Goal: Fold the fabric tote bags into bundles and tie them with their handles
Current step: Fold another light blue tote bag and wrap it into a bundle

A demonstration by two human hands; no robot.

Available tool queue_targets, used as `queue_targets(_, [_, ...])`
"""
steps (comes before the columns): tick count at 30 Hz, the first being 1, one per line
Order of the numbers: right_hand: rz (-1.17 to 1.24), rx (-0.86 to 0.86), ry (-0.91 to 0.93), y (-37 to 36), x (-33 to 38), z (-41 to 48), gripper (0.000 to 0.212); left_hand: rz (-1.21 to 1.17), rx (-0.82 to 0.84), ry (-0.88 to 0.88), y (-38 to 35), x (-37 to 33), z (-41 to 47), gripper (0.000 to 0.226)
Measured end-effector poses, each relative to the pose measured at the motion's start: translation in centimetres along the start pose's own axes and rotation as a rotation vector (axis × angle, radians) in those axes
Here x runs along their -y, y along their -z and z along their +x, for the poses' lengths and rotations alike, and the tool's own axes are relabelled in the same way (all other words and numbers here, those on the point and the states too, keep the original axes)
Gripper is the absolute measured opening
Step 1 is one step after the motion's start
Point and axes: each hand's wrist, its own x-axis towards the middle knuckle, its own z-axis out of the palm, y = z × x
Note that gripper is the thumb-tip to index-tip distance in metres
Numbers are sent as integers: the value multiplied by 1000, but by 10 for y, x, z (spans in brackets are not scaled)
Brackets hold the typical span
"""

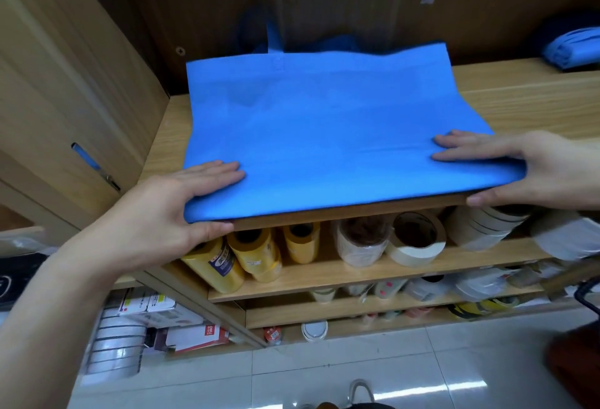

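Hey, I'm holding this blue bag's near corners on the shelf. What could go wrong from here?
The blue tote bag overhangs the shelf edge; if the left hand or right hand loosens its grip, it may slide off. The handle lies behind the far edge and could get folded in.

The tote bag [324, 136] hides most of its handles [274, 38].
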Motion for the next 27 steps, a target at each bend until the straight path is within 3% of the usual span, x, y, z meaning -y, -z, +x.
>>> queue_targets(3, [308, -64, 12, 8, -1, -8, 61, -279, -67, 140, 6, -5, -9, 48])
queue_targets(6, [447, -306, -44, 7, 2, -8, 21, -571, -277, 272, 5, -10, -11, 21])
queue_targets(7, [493, -380, -79, 7, 3, -8, 21, -637, -366, 299, 3, -12, -9, 13])
queue_targets(10, [562, -512, -166, 3, 0, -4, 64, -790, -595, 413, -5, -15, -1, 12])
queue_targets(11, [598, -555, -199, 2, -2, 0, 64, -786, -639, 453, -8, -16, 3, 15])
queue_targets(14, [507, -711, -275, -9, 6, 16, 38, -612, -721, 548, -14, -19, 12, 22])
queue_targets(18, [64, -821, -417, -19, 16, 30, 38, -193, -695, 635, -18, -24, 21, 40])
queue_targets(21, [-166, -805, -479, -22, 21, 35, 42, -4, -654, 699, -17, -26, 23, 43])
queue_targets(27, [-440, -663, -553, -18, 21, 42, 46, 99, -636, 690, -23, -30, 21, 41])
